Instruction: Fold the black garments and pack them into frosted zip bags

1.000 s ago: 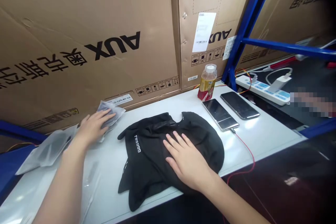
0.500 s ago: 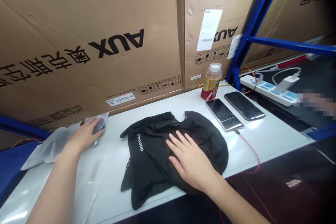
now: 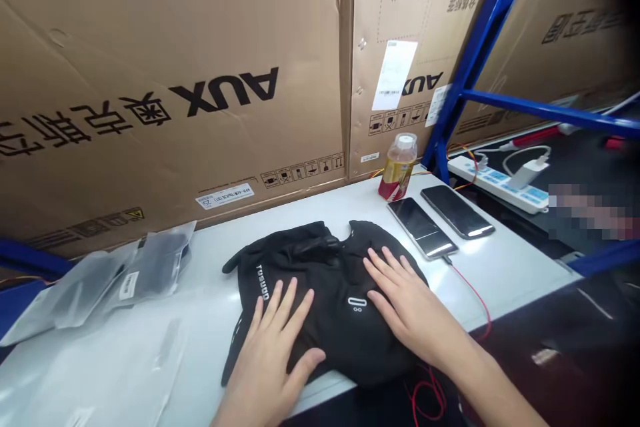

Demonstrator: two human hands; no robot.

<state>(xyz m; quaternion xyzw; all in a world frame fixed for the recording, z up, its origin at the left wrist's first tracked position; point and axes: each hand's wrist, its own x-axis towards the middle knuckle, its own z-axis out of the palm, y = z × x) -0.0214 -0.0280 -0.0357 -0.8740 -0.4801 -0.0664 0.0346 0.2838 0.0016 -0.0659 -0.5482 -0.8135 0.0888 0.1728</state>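
A black cloth item (image 3: pixel 325 320), perhaps a garment or balaclava, lies spread on the white table (image 3: pixel 210 247) and shows white lettering and a small white mark. My left hand (image 3: pixel 277 333) rests on its left part, fingers spread and thumb out. My right hand (image 3: pixel 400 293) lies flat on its right part, fingers stretched out. Neither hand grips anything. The cloth's lower edge overhangs the table's front edge.
At left lie frosted plastic bags (image 3: pixel 150 267) and a flat clear bag (image 3: pixel 110 373). Behind stand large cardboard boxes (image 3: pixel 175 13). At right are two phones (image 3: pixel 423 227), (image 3: pixel 457 212), a bottle (image 3: pixel 399 167), a red cable (image 3: pixel 473 293), a blue rack frame (image 3: pixel 465 67) and a power strip (image 3: pixel 500 183).
My left hand has come from the plastic bag at the left onto the black cloth. My right hand has shifted right, uncovering a white mark. The view has tilted slightly.
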